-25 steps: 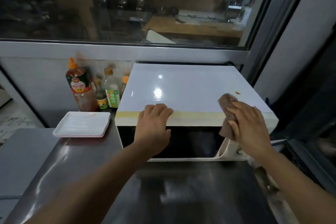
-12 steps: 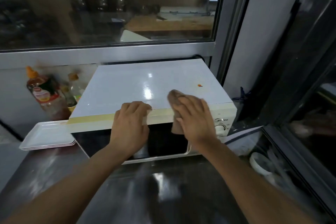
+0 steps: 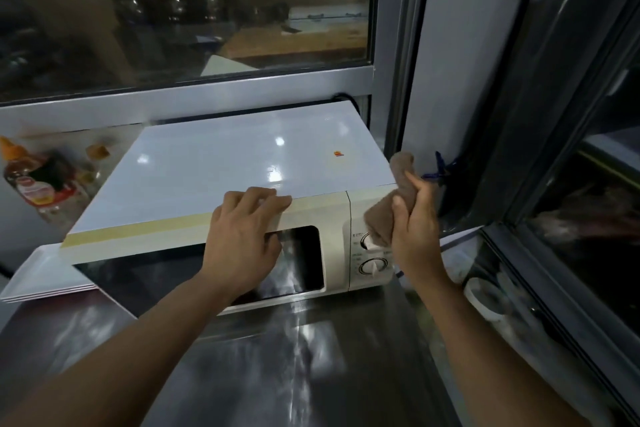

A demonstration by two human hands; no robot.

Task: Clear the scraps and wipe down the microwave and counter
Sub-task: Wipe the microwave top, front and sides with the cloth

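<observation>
You're bracing the microwave [image 3: 221, 166] with your flat, open left hand [image 3: 244, 236]; right hand [image 3: 414, 229] fingers are clamping the cloth [image 3: 382, 218] — be working around those dials [image 3: 372, 265] gently.

At far left I see blurred sauce bottles [image 3: 38, 184] behind stacked white plates [image 3: 41, 274]; a window [image 3: 187, 10] spans above; a white cup [image 3: 485, 298] sits at right.

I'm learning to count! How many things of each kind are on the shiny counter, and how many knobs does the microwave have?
White boxy microwave: 1
Round white knobs: 2
Brown wiping cloth: 1
Stack of white square plates: 1
Blurry sauce bottles: at least 2
Total: at least 7
</observation>
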